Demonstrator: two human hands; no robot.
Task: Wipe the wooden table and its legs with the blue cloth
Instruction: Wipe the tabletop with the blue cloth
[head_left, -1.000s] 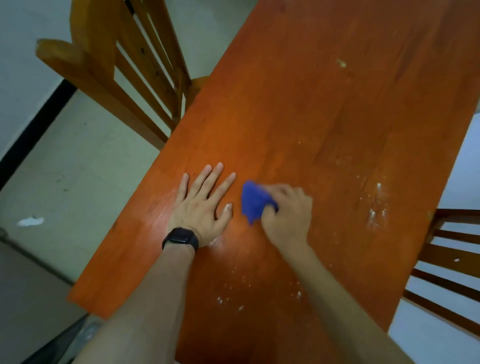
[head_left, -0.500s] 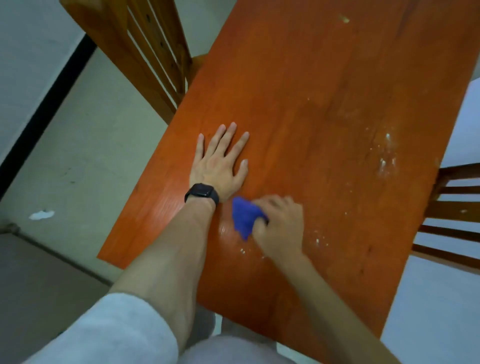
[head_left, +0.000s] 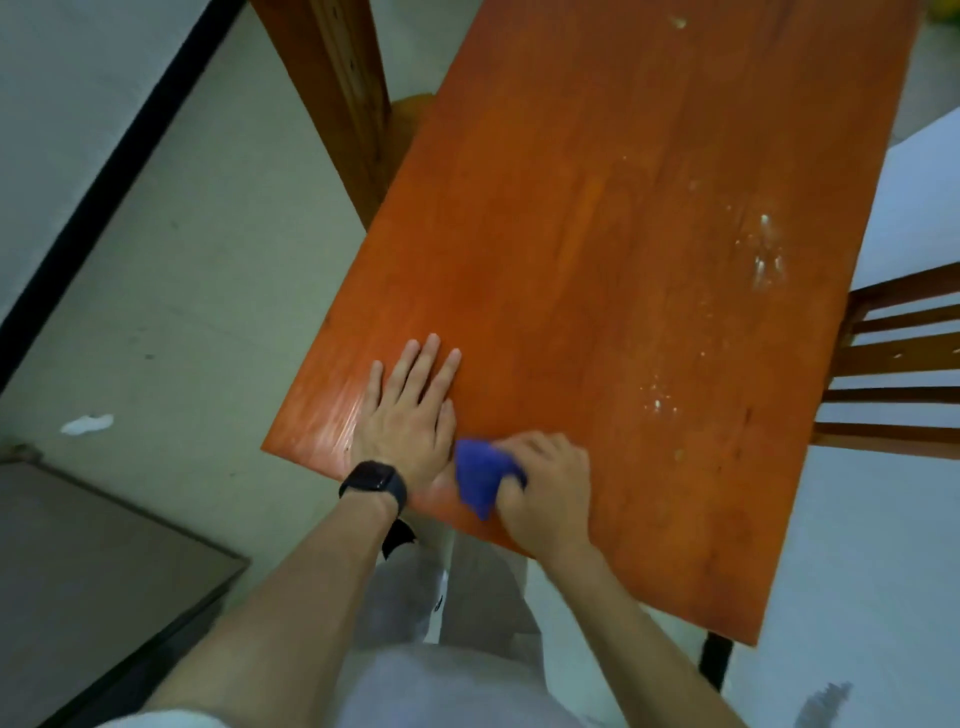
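The orange-brown wooden table (head_left: 597, 218) runs from the near edge up to the top of the view. My left hand (head_left: 410, 415) lies flat on it near the front left corner, fingers straight, a black watch on the wrist. Right beside it my right hand (head_left: 550, 488) grips a bunched blue cloth (head_left: 480, 475) and presses it on the tabletop close to the near edge. White specks and smears (head_left: 763, 254) lie on the right part of the top. One dark table leg (head_left: 714, 660) shows under the near right corner.
A wooden chair (head_left: 337, 78) stands at the table's left side and another slatted chair (head_left: 904, 364) at its right. A dark grey mat (head_left: 93, 571) covers the floor at lower left. A white scrap (head_left: 85, 423) lies on the pale floor.
My right hand has dragged the blue cloth back toward the near edge of the table. My left hand has stayed flat on the tabletop while the view shifted back and down.
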